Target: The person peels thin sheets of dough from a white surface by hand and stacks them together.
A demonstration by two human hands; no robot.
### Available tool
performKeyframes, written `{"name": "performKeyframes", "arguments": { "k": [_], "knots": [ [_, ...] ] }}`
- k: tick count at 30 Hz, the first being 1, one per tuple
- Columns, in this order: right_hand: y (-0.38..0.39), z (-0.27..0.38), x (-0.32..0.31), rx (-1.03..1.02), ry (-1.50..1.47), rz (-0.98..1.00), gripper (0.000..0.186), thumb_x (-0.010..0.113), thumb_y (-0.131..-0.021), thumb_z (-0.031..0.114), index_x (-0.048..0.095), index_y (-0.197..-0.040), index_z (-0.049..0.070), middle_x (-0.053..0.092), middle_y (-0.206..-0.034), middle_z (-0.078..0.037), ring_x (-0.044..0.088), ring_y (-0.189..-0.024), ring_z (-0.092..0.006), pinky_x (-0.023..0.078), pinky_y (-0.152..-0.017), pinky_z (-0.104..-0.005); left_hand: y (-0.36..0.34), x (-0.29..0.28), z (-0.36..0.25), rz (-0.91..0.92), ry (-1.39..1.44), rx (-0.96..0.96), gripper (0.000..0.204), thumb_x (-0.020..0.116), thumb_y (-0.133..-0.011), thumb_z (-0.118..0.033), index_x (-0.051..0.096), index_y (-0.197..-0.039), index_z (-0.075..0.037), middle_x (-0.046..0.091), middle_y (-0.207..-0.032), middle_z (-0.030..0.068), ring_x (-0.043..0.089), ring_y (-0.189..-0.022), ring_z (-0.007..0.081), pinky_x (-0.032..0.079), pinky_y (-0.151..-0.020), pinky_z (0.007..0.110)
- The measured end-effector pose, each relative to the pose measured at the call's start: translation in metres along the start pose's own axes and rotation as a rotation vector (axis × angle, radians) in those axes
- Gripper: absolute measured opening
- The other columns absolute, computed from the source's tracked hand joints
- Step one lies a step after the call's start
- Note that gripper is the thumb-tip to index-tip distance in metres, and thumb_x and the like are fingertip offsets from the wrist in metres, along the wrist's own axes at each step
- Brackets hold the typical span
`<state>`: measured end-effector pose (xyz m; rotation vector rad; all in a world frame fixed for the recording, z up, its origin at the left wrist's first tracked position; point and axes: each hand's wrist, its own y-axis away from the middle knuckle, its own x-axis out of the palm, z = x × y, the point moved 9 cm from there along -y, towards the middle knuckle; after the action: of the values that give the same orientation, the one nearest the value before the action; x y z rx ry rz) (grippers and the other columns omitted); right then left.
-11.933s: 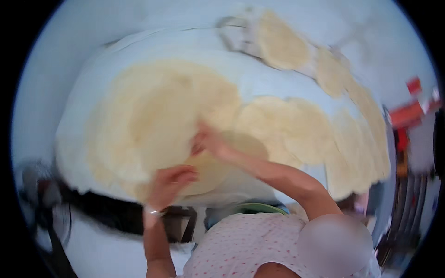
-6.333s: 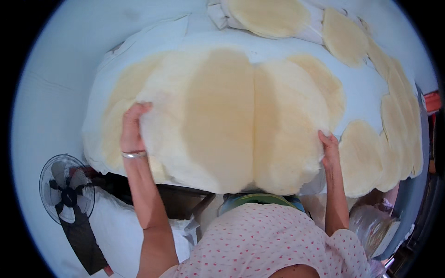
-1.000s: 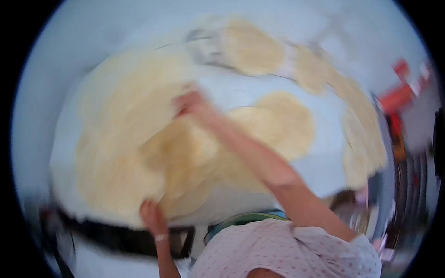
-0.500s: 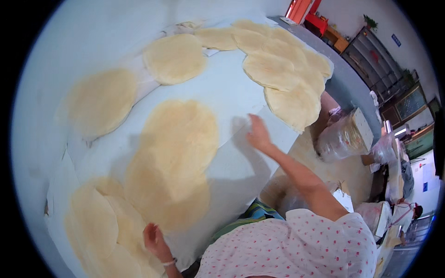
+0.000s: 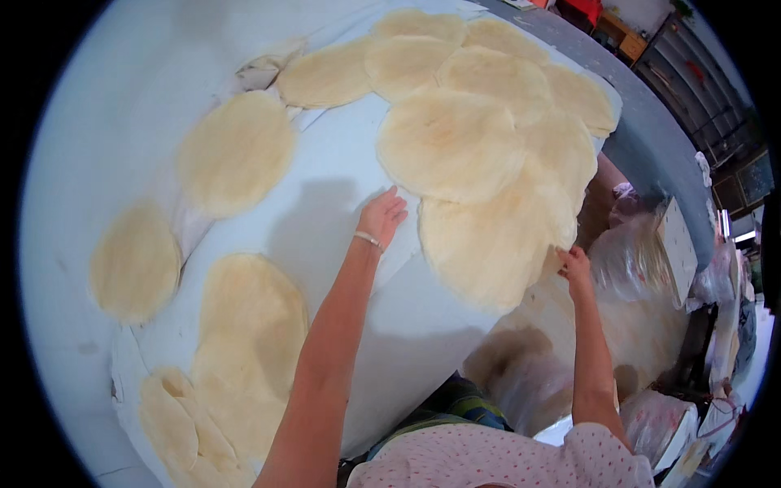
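Two hands at work on thin, pale round sheets spread over a white cloth (image 5: 342, 171) on a wide surface. Left hand (image 5: 381, 218) lies flat on the bare cloth, fingers (image 5: 395, 205) spread and released, tips just beside the rim of the nearest sheet (image 5: 488, 244); it grasps nothing. A bracelet (image 5: 367, 238) sits at that wrist. Right hand (image 5: 574, 262) is at the lower right rim of the same sheet, where it overhangs the cloth's edge; the fingers look pinched on the rim, though the grip itself is too small to tell for sure.

That sheet lies at the near right of the cloth, partly under a larger sheet (image 5: 451, 145) and touching others in a row that overlaps toward the far edge. More sheets lie apart at left (image 5: 236, 150), (image 5: 134, 260), and a loose heap (image 5: 244, 342) sits near the lower left.

Judgement on handling: these sheets look thin and likely to tear or crease. Lift by a broad stretch of rim, not one corner. Keep the flat palm weighting the cloth so it does not drag. Peel low and slow where sheets overlap, in case they cling. Bagged stacks (image 5: 634, 268) crowd the right side; keep the overhanging rim off them.
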<state>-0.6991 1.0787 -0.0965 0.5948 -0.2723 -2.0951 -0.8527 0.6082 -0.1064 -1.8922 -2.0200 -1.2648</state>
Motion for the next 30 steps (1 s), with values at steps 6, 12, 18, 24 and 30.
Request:
{"name": "performKeyframes", "arguments": {
  "k": [6, 12, 18, 24, 30],
  "knots": [
    [-0.003, 0.006, 0.008, 0.067, -0.277, 0.198, 0.040, 0.069, -0.082, 0.021, 0.053, -0.114, 0.005, 0.063, -0.098, -0.005, 0.060, -0.084, -0.0163, 0.049, -0.071, -0.0299, -0.084, 0.024, -0.001, -0.245, 0.000, -0.054, 0.034, 0.069, -0.078, -0.018, 0.054, -0.104, -0.002, 0.061, -0.102, 0.0127, 0.058, -0.097, 0.0257, 0.048, -0.082, 0.040],
    [0.011, 0.029, 0.011, -0.236, -0.156, 0.117, 0.034, 0.066, -0.085, 0.015, 0.057, -0.116, 0.003, 0.064, -0.106, -0.007, 0.058, -0.090, -0.0117, 0.048, -0.076, -0.0278, -0.025, 0.101, -0.098, -0.427, -0.618, 0.517, 0.014, 0.067, -0.072, -0.009, 0.059, -0.076, 0.001, 0.058, -0.067, 0.0058, 0.056, -0.062, 0.0146, 0.048, -0.053, 0.034],
    [0.085, 0.169, 0.035, -0.808, 0.195, 0.160, 0.033, 0.060, -0.088, 0.010, 0.055, -0.117, -0.006, 0.064, -0.108, -0.012, 0.057, -0.093, -0.0161, 0.046, -0.081, -0.0297, 0.184, 0.038, -0.220, -0.398, -0.651, 0.991, 0.008, 0.064, -0.080, -0.010, 0.064, -0.077, -0.003, 0.058, -0.067, -0.0027, 0.048, -0.060, 0.0065, 0.039, -0.054, 0.026],
    [0.256, 0.315, 0.136, -1.192, 0.541, 0.164, 0.040, 0.061, -0.087, 0.009, 0.051, -0.120, -0.011, 0.063, -0.107, -0.016, 0.057, -0.095, -0.0173, 0.045, -0.084, -0.0281, 0.415, -0.124, -0.200, -0.493, -0.084, 0.873, 0.025, 0.058, -0.088, -0.008, 0.059, -0.112, 0.000, 0.065, -0.103, 0.0050, 0.062, -0.091, 0.0131, 0.050, -0.079, 0.028],
    [0.383, 0.359, 0.220, -0.966, -0.113, 0.627, 0.040, 0.064, -0.083, 0.003, 0.054, -0.120, -0.006, 0.063, -0.106, -0.012, 0.060, -0.095, -0.0153, 0.046, -0.086, -0.0271, 0.526, -0.334, -0.066, -0.813, 0.126, 0.649, 0.026, 0.061, -0.087, -0.008, 0.057, -0.111, 0.001, 0.064, -0.106, 0.0072, 0.062, -0.095, 0.0166, 0.051, -0.080, 0.031]
  ]
}}
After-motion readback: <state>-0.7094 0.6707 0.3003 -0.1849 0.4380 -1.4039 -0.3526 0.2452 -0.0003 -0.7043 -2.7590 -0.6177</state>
